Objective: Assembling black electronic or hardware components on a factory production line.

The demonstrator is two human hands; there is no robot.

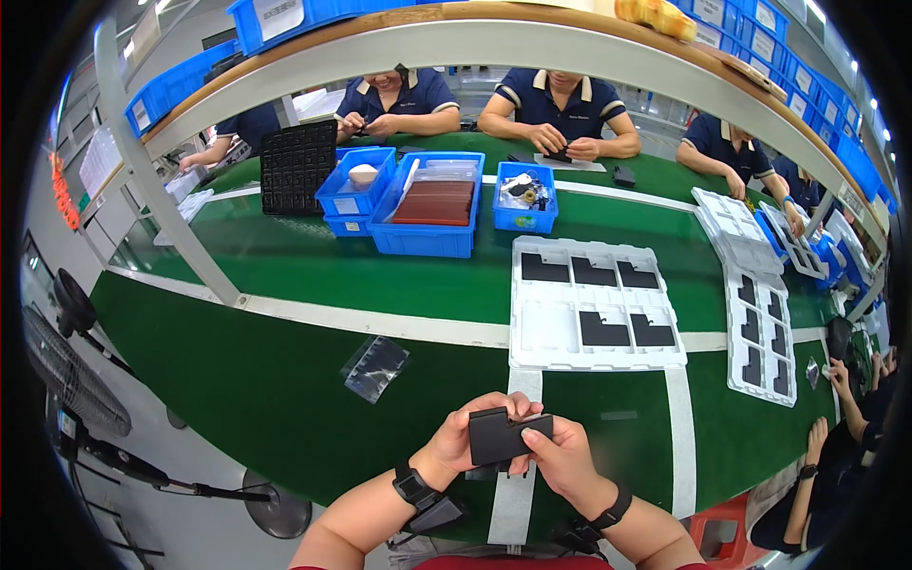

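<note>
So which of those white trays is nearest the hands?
The white tray straight ahead, the one holding five black pieces; the other white trays sit farther off to the right.

I see a broad black left wrist strap (415, 487), a slim black right wristband (613, 510), red fabric clothing (513, 563)

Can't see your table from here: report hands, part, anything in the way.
Left hand and right hand gripping black notched part. Held above green work surface. Plastic packets off left, white tray ahead; neither blocking hands.
</note>
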